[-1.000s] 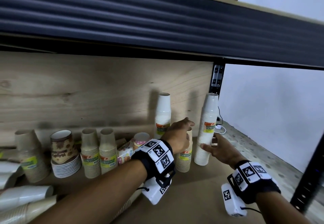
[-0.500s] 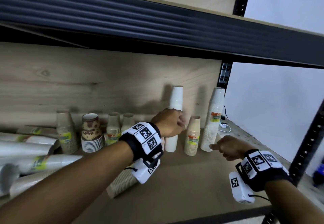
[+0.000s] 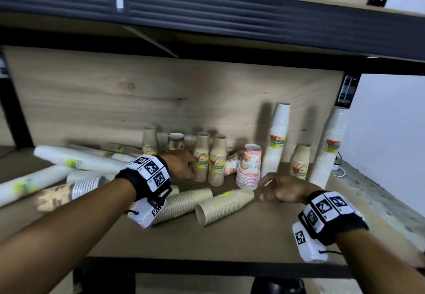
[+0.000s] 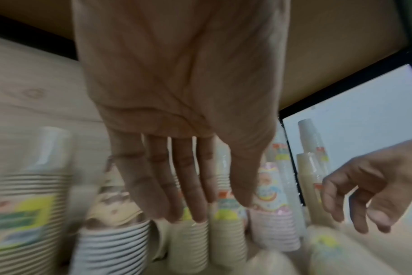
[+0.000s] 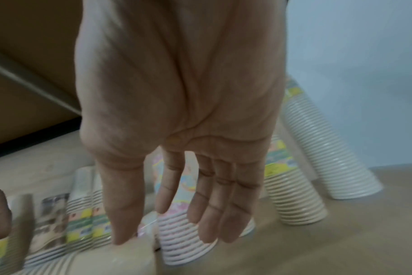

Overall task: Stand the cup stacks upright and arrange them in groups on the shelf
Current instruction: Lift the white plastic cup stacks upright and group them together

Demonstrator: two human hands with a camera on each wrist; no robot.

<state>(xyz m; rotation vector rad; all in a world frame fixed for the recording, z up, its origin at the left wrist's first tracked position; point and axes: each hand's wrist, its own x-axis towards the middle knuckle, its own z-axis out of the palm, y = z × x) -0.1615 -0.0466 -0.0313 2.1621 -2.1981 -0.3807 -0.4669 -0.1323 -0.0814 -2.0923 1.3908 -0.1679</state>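
Two upright kraft cup stacks [image 3: 217, 160] stand mid-shelf, and my left hand [image 3: 184, 167] hovers just left of them with straight fingers [image 4: 193, 204], holding nothing. A pink patterned stack [image 3: 249, 167] stands upright to their right. Two kraft stacks [image 3: 225, 206] lie on their sides in front. My right hand [image 3: 269, 188] is open at the narrow tip of the nearer one [image 5: 120, 260], with its fingers [image 5: 207, 214] over the pink stack [image 5: 183, 241]. Two tall white stacks [image 3: 278, 137] and a short kraft stack [image 3: 300, 161] stand at the right.
Several white stacks [image 3: 78, 160] and a brown patterned stack [image 3: 64, 195] lie on their sides at the shelf's left. More upright stacks [image 3: 149, 142] stand against the wooden back panel [image 3: 115, 100]. The upper shelf's dark beam [image 3: 207, 18] hangs low overhead.
Both hands have moved left and down, away from the tall white stacks. The left hand has left the white stack it touched; the right hand now sits by the lying kraft stack.
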